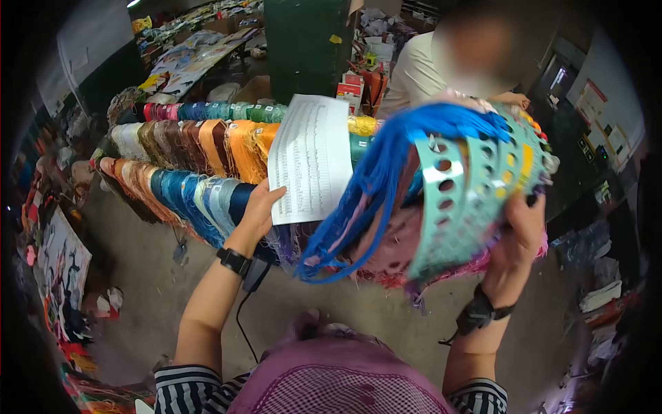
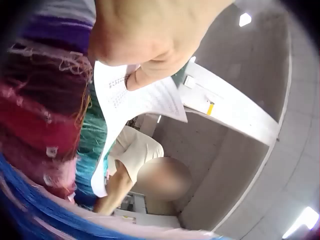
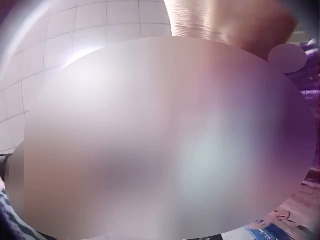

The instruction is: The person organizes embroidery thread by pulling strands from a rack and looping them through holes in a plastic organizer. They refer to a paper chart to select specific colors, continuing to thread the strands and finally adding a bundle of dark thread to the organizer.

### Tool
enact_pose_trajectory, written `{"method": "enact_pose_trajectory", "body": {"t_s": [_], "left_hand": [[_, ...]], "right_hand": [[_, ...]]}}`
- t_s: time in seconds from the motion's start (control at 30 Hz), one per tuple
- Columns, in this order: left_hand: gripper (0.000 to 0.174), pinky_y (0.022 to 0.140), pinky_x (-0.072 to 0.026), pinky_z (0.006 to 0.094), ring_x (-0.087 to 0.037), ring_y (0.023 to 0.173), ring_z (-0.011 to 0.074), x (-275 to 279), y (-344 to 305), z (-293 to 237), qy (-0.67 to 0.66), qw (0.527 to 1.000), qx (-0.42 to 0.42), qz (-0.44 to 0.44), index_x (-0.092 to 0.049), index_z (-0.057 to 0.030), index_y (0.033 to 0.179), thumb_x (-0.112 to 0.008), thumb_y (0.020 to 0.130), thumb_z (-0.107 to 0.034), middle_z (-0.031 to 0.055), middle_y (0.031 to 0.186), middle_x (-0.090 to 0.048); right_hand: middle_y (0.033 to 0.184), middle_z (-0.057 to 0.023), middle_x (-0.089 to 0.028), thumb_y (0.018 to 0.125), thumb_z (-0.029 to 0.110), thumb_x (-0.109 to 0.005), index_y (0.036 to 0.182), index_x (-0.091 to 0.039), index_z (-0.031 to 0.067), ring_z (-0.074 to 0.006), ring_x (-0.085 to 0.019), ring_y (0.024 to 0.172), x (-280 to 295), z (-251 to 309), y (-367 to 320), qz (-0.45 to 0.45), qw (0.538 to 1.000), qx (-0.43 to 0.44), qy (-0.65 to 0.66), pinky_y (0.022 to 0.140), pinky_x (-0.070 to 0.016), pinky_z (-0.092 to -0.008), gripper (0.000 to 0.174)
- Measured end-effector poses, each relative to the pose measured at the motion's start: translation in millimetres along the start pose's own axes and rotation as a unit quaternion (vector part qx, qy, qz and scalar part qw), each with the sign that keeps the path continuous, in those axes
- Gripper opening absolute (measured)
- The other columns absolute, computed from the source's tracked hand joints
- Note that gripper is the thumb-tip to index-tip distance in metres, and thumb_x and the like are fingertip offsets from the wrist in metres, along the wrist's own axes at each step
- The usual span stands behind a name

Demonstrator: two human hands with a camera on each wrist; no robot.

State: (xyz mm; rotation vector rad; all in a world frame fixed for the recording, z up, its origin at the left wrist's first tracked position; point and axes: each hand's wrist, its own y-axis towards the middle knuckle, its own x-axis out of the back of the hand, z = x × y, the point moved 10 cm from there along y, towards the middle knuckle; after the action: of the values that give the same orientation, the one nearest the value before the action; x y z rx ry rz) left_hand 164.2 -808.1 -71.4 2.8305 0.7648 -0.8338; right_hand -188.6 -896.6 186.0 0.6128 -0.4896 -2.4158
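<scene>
My left hand [image 1: 259,212] pinches the lower left edge of a white printed sheet [image 1: 312,159], held upright; the left wrist view shows that hand [image 2: 150,37] with the sheet [image 2: 112,107] bending away below it. My right hand [image 1: 525,231] grips the right side of a pale green perforated plastic basket [image 1: 441,221], tilted so its holed side faces me. Blue strands [image 1: 386,165] spill over the basket's left rim and hang down, with mauve material inside. Most of the right wrist view is blurred; only part of a hand or wrist [image 3: 225,20] shows at its top.
Rows of coloured thread bundles [image 1: 200,145] hang behind and left of the sheet. A person in a pale shirt [image 1: 414,72] is beyond the basket. A green pillar [image 1: 307,48] and a covered table [image 1: 200,65] stand farther back. A cable [image 1: 241,324] hangs near my left forearm.
</scene>
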Motion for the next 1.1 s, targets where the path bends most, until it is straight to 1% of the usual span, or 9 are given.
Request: {"method": "enact_pose_trajectory", "body": {"t_s": [0.1,0.23,0.33,0.57,0.77,0.83,0.9,1.0,1.1], "left_hand": [[0.034,0.088,-0.052,0.0347,-0.062,0.105,0.0249,16,32,3,0.05,0.998,0.037,0.019,-0.049,0.0074,0.123,-0.049,0.089,0.003,0.0179,0.119,-0.06],[0.036,0.083,-0.0551,0.0368,-0.066,0.096,0.025,35,59,18,0.116,0.987,0.108,0.022,-0.051,0.0054,0.123,-0.051,0.087,0.003,0.0164,0.112,-0.064],[0.038,0.08,-0.0556,0.0349,-0.067,0.093,0.0239,40,65,23,0.161,0.976,0.144,0.011,-0.053,0.005,0.122,-0.052,0.084,0.005,0.0156,0.108,-0.065],[0.04,0.079,-0.0554,0.0304,-0.067,0.093,0.0188,35,79,18,0.179,0.975,0.106,0.08,-0.052,0.0044,0.121,-0.052,0.081,0.006,0.0145,0.109,-0.066],[0.048,0.084,-0.0556,0.0357,-0.066,0.098,0.0245,31,98,22,0.124,0.978,0.146,0.081,-0.045,0.0058,0.124,-0.054,0.077,0.008,0.0177,0.113,-0.062],[0.051,0.087,-0.0548,0.0387,-0.065,0.102,0.0273,9,95,16,0.062,0.982,0.141,0.112,-0.042,0.0055,0.126,-0.054,0.076,0.009,0.0198,0.116,-0.06],[0.053,0.09,-0.0537,0.0394,-0.063,0.105,0.0283,4,89,11,0.067,0.983,0.136,0.102,-0.041,0.005,0.129,-0.054,0.078,0.01,0.0206,0.122,-0.057],[0.053,0.093,-0.0517,0.0403,-0.062,0.109,0.0293,-9,66,-1,-0.047,0.983,0.13,0.122,-0.038,0.0045,0.133,-0.053,0.083,0.008,0.0203,0.127,-0.054],[0.051,0.096,-0.0494,0.0404,-0.059,0.113,0.0294,-12,39,0,-0.142,0.975,0.14,0.102,-0.036,0.0037,0.136,-0.051,0.088,0.003,0.02,0.13,-0.052]], "right_hand": [[0.115,-0.0116,-0.062,0.081,0.004,-0.07,0.136,-0.039,0.0018,-0.0205,-0.064,0.097,-20,-84,26,-0.006,0.997,-0.075,0.035,0.086,-0.052,-0.0344,0.063],[0.111,-0.0085,-0.063,0.082,0.005,-0.071,0.129,-0.048,0.0016,-0.0163,-0.063,0.096,-16,-243,13,0.043,0.95,-0.306,0.04,0.085,-0.0517,-0.0326,0.053],[0.106,-0.0081,-0.066,0.081,0.006,-0.073,0.12,-0.055,-0.0005,-0.016,-0.065,0.09,9,-309,-14,0.05,0.901,-0.43,-0.017,0.082,-0.0535,-0.0327,0.043],[0.108,-0.0077,-0.066,0.08,0.004,-0.073,0.12,-0.055,0.0006,-0.0146,-0.065,0.092,30,-294,-27,0.014,0.906,-0.422,-0.038,0.083,-0.0528,-0.0312,0.044],[0.105,-0.0062,-0.068,0.077,0.005,-0.075,0.115,-0.061,0.0013,-0.0136,-0.064,0.092,19,-263,-22,0.048,0.918,-0.386,-0.079,0.083,-0.0507,-0.028,0.041],[0.106,-0.0065,-0.068,0.075,0.004,-0.076,0.115,-0.061,0.0003,-0.0139,-0.064,0.093,23,-242,-15,0.064,0.922,-0.362,-0.12,0.083,-0.0501,-0.028,0.043],[0.106,-0.0072,-0.068,0.071,0.001,-0.076,0.114,-0.062,-0.0003,-0.0147,-0.064,0.094,29,-219,-13,0.055,0.941,-0.321,-0.092,0.087,-0.0489,-0.029,0.046],[0.11,-0.0072,-0.066,0.067,0.0,-0.078,0.119,-0.059,-0.0001,-0.0169,-0.064,0.098,41,-202,-18,0.047,0.948,-0.309,-0.064,0.089,-0.0484,-0.031,0.055],[0.122,-0.0076,-0.061,0.061,0.001,-0.081,0.134,-0.044,0.001,-0.0214,-0.06,0.109,62,-178,-13,-0.026,0.971,-0.236,0.001,0.095,-0.0462,-0.0357,0.082]]}}
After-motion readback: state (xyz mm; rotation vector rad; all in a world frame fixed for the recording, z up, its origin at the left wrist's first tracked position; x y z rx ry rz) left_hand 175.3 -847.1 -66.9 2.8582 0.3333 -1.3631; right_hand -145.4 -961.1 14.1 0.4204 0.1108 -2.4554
